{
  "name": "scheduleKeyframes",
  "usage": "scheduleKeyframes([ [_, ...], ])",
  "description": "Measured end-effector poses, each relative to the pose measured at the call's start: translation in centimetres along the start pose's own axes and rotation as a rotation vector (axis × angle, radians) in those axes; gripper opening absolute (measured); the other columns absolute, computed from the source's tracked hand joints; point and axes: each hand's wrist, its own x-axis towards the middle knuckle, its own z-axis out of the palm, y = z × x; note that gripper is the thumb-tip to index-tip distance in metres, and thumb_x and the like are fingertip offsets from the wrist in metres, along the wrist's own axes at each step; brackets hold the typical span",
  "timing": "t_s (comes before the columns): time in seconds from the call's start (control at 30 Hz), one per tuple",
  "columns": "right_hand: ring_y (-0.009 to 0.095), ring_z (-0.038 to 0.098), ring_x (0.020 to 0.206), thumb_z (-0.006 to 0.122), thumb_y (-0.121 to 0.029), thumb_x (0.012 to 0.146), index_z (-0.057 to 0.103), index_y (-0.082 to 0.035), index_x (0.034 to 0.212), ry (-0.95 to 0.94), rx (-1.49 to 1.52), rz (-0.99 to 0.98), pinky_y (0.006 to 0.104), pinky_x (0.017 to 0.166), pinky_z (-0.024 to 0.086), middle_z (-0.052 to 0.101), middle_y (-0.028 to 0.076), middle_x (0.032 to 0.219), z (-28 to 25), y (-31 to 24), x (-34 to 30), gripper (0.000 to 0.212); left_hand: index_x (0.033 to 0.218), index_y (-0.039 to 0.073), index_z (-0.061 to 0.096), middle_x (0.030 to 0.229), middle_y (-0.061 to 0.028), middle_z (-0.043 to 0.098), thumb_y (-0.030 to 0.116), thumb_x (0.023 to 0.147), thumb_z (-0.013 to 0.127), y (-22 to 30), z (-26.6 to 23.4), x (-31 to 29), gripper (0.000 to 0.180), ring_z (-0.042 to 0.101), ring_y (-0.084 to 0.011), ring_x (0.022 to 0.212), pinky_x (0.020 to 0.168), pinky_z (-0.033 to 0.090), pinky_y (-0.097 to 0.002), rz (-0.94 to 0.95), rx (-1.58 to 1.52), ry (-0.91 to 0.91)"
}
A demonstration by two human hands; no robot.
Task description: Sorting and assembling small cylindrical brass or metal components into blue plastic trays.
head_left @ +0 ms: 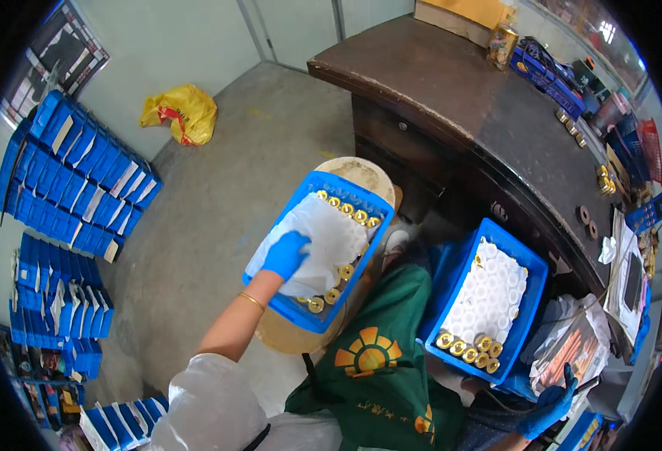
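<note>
My left hand (286,254), in a blue glove, is closed on a white sheet (308,222) lying over the contents of a blue crate (284,316). Round gold-coloured metal parts (346,213) show along the crate's far and right edges, past the sheet. The crate rests on a round, worn stool top (361,171). Down at the lower right, my right hand (553,406), also blue-gloved, has its fingers around a dark stick-like thing (588,385); its kind is unclear.
Right of my knees stands a second blue crate (539,289) of white round pieces and several gold ones. A dark desk (421,68) runs along the right. Stacked blue bins (75,173) line the left wall. A yellow bag (184,113) lies on the floor.
</note>
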Motion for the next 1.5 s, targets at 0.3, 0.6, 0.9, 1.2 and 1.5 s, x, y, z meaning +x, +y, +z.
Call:
scheduleKeyframes([
  [0.3, 0.0, 0.018, 0.038, 0.042, -0.03, 0.091, 0.058, 0.001, 0.105, 0.179, 0.044, 0.106, 0.0191, 0.037, 0.01, 0.021, -0.01, 0.049, -0.6, -2.8, -1.3, 0.038, 0.137, 0.017, 0.02, 0.139, -0.0217, 0.017, 0.048, 0.066, 0.065, 6.9, 1.1, -2.2, 0.09, 0.015, -0.0355, 0.129, 0.097, 0.017, -0.0606, -0.08, 0.357, -0.271],
  [0.6, 0.0, 0.025, 0.042, 0.044, -0.027, 0.09, 0.056, 0.002, 0.108, 0.155, -0.077, -0.021, 0.0183, 0.038, 0.015, 0.053, -0.004, 0.069, -1.1, -0.7, -1.5, 0.036, 0.135, 0.026, 0.025, 0.141, -0.0106, 0.018, 0.043, 0.084, 0.043, 5.7, 9.1, 4.0, 0.057, 0.013, -0.0367, 0.129, 0.095, 0.011, -0.0652, -0.041, 0.294, 0.068],
  [0.9, 0.0, 0.022, 0.044, 0.047, -0.027, 0.089, 0.06, 0.002, 0.099, 0.01, -0.079, 0.033, 0.0177, 0.04, 0.013, 0.045, -0.008, 0.062, -3.2, 0.1, -1.5, 0.034, 0.133, 0.024, 0.03, 0.14, -0.0133, 0.02, 0.044, 0.085, 0.036, 9.2, 10.9, 6.8, 0.052, 0.012, -0.0391, 0.129, 0.092, 0.004, -0.0694, -0.08, 0.139, 0.081],
  [1.2, 0.0, 0.023, 0.044, 0.051, -0.029, 0.087, 0.062, 0.0, 0.095, 0.108, -0.117, 0.003, 0.0182, 0.041, 0.013, 0.048, -0.006, 0.062, 0.3, -2.4, -3.3, 0.032, 0.135, 0.027, 0.026, 0.14, -0.0141, 0.019, 0.054, 0.08, 0.042, 5.9, 11.1, 6.6, 0.064, 0.01, -0.0392, 0.129, 0.092, 0.006, -0.0682, -0.078, 0.258, 0.176],
  [1.5, -0.001, 0.022, 0.042, 0.049, -0.026, 0.088, 0.061, 0.001, 0.095, 0.074, -0.07, 0.046, 0.019, 0.04, 0.011, 0.032, -0.01, 0.052, 0.5, -2.7, -3.9, 0.03, 0.136, 0.029, 0.024, 0.142, -0.0145, 0.012, 0.056, 0.08, 0.041, 6.2, 10.6, 7.5, 0.064, 0.006, -0.0417, 0.129, 0.09, 0.004, -0.0696, -0.004, 0.287, 0.15],
])
